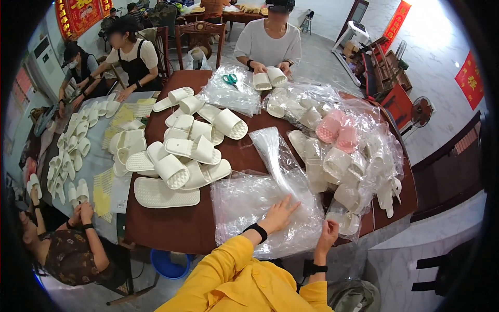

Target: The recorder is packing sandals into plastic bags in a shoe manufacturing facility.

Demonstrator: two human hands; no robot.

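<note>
My left hand lies with its fingers stretched on a pile of clear plastic bags at the table's near edge. At the pile's right edge is my right hand, its fingers curled together. It is beside a bagged pair of slippers; whether it pinches the plastic, I cannot make out. To the left, loose white slippers lie heaped. On the right, a large heap of white slippers in clear bags includes a bagged pink pair.
Across the brown-covered table, a person in a white shirt handles white slippers. Teal scissors lie on more clear bags. Several people work at the left table, among slippers and yellow sheets. A blue bucket stands below.
</note>
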